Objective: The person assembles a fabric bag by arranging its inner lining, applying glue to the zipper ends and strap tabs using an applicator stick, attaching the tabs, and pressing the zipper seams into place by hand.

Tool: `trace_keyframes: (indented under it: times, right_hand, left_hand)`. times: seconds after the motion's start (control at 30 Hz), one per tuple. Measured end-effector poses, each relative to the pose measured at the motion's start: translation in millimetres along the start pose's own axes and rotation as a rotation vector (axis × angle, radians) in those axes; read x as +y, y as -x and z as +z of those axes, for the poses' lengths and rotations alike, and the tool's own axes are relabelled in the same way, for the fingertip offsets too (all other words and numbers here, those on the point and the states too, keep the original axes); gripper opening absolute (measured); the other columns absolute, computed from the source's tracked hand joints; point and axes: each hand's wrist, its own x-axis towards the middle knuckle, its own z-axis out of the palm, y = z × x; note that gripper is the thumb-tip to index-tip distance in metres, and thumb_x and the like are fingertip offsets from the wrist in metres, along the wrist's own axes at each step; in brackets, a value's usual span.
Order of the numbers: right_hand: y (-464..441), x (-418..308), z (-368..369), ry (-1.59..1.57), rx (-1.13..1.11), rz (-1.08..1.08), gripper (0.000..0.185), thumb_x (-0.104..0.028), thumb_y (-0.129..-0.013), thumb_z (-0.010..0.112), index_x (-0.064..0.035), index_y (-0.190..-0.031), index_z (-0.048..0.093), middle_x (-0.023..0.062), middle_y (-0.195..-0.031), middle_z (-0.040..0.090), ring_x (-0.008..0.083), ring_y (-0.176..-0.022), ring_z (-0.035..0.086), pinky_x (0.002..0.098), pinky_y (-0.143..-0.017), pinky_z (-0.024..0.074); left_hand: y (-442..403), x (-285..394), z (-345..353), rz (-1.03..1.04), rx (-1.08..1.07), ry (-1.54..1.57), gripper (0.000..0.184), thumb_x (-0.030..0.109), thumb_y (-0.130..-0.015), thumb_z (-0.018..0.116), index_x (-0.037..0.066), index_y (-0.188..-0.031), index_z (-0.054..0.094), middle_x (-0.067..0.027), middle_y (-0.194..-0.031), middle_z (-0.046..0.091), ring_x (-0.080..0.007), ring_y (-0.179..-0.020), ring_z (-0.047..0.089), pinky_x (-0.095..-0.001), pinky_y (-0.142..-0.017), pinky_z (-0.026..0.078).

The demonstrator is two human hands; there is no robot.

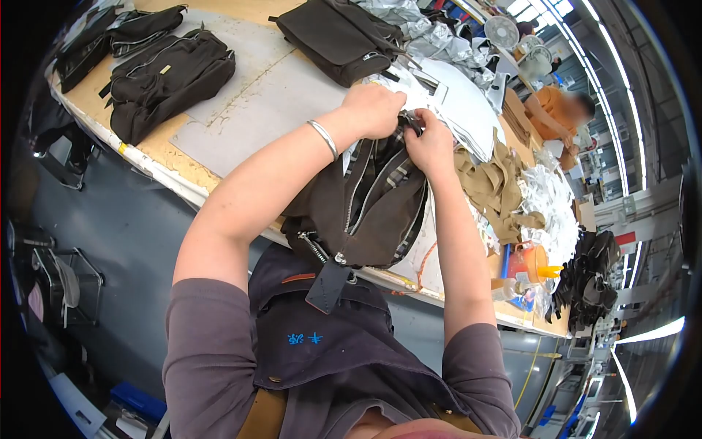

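Note:
A dark brown bag [384, 219] with its zipper open lies at the table's front edge, and a plaid lining shows inside. My left hand [371, 110], below a silver bangle [322, 140], is closed at the bag's far end. My right hand [431, 143] pinches a dark strap or edge of the bag there, close beside the left. What the left fingers hold is hidden. A dark tag [327, 287] hangs from the near end of the bag, over my apron [322, 329].
More dark bags [172, 80] lie at the left and a large one [336, 36] beyond my hands. White sheets [457, 102], brown fabric pieces [490, 183] and an orange container [528, 262] are on the right. A person in orange [556, 113] is farther back.

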Motion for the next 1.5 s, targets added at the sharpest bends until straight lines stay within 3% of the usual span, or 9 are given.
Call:
trace_keyframes:
  times: [0.33, 0.63, 0.93, 1.03, 1.33, 1.43, 1.5]
  right_hand:
    - [-4, 1, 1, -0.014, -0.032, 0.087, 0.031, -0.014, -0.073, 0.061, -0.0023, -0.101, 0.061, 0.02, -0.089, 0.065, 0.0353, -0.085, 0.063, 0.0404, -0.077, 0.049]
    - [-24, 18, -1, 0.006, -0.218, 0.159, 0.037, -0.016, -0.067, 0.065, -0.0034, -0.102, 0.064, 0.0179, -0.089, 0.066, 0.032, -0.087, 0.064, 0.0372, -0.08, 0.0491]
    - [-18, 1, -6, 0.047, -0.195, 0.214, 0.035, -0.021, -0.068, 0.068, -0.0062, -0.099, 0.064, 0.0179, -0.09, 0.066, 0.0316, -0.088, 0.063, 0.0376, -0.079, 0.0491]
    - [-17, 4, 0, 0.066, -0.185, 0.212, 0.033, -0.021, -0.069, 0.068, -0.0082, -0.099, 0.064, 0.0181, -0.091, 0.066, 0.032, -0.089, 0.063, 0.0382, -0.08, 0.0488]
    - [-22, 5, 2, 0.11, -0.272, 0.251, 0.038, -0.014, -0.067, 0.062, -0.0081, -0.104, 0.065, 0.0199, -0.094, 0.065, 0.0329, -0.094, 0.062, 0.0383, -0.084, 0.0477]
    - [-22, 14, 5, 0.023, -0.281, 0.284, 0.041, -0.015, -0.066, 0.062, -0.0067, -0.106, 0.063, 0.019, -0.092, 0.066, 0.032, -0.092, 0.063, 0.0373, -0.083, 0.0477]
    - [-21, 20, -1, -0.095, -0.328, 0.303, 0.047, -0.019, -0.066, 0.064, -0.0051, -0.111, 0.06, 0.0183, -0.094, 0.065, 0.0315, -0.09, 0.064, 0.0364, -0.083, 0.0477]
  left_hand:
    - [-6, -7, 17, 0.018, 0.042, 0.042, 0.021, 0.023, -0.075, 0.068, 0.008, -0.089, 0.065, -0.0144, -0.084, 0.066, -0.0316, -0.084, 0.063, -0.0406, -0.074, 0.05]
    - [-18, -7, 10, -0.102, -0.171, 0.066, 0.032, 0.0, -0.067, 0.058, 0.007, -0.098, 0.067, -0.0177, -0.095, 0.066, -0.0315, -0.094, 0.062, -0.039, -0.081, 0.049]
    - [-21, -11, 17, -0.084, -0.153, 0.044, 0.025, 0.024, -0.076, 0.067, 0.005, -0.093, 0.068, -0.019, -0.093, 0.065, -0.0325, -0.092, 0.062, -0.0397, -0.081, 0.049]
    - [-18, -4, 15, -0.113, -0.131, 0.031, 0.021, 0.013, -0.073, 0.064, 0.002, -0.091, 0.067, -0.0208, -0.096, 0.065, -0.0323, -0.093, 0.063, -0.0398, -0.078, 0.051]
    - [-19, -4, 23, -0.187, -0.112, 0.057, 0.023, 0.015, -0.071, 0.062, 0.003, -0.089, 0.068, -0.0208, -0.091, 0.065, -0.0328, -0.091, 0.063, -0.0401, -0.081, 0.049]
    - [-20, -6, 18, -0.206, -0.211, 0.098, 0.032, 0.016, -0.069, 0.064, 0.006, -0.099, 0.065, -0.0193, -0.098, 0.063, -0.0329, -0.092, 0.061, -0.039, -0.082, 0.049]
    - [-8, -4, 16, -0.077, 0.051, 0.106, 0.035, 0.015, -0.069, 0.065, 0.007, -0.103, 0.063, -0.0175, -0.101, 0.061, -0.0325, -0.091, 0.061, -0.0395, -0.081, 0.048]
